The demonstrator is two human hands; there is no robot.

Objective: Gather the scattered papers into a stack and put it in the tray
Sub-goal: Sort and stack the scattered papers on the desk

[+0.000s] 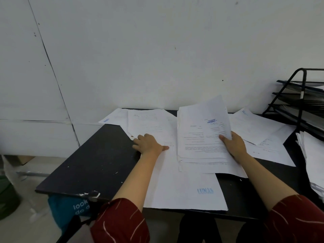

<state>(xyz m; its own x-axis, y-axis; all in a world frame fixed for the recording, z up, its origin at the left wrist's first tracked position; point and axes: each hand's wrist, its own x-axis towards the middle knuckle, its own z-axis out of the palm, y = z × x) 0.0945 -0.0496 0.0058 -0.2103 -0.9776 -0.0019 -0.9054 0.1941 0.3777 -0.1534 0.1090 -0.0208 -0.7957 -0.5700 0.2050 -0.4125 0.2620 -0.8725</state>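
A thick stack of papers (201,141) is held just right of the middle of the black tabletop (91,160). Its far edge is tilted up off the surface, while its near edge rests on the sheets below. The right hand (234,146) grips it at its right edge: the thumb is laid across the printed top page and the fingers are curled out of sight behind. A blue stamp is seen on the upper sheet.

To the left, a group of loose sheets (149,123) lies flat. The left hand (149,144) is pressed down on their near corner with fingers spread and fairly straight, thumb pointing right; nothing is pinched by it. Beneath both arms a large sheet stamped "LUNAS" (189,190) in blue reaches to the near edge of the tabletop. One more sheet (114,117) pokes over the far left corner, and several overlapping sheets (259,134) are spread to the right of the held stack.

At the far right a black tiered tray (301,95) stands against the wall, with papers already seen in its levels. Another pile of papers (313,162) is cut off by the right border.

Dark red patterned sleeves (121,223) cover the upper arms. A teal bag (70,207) with white lettering hangs below the chipped near left corner of the tabletop.
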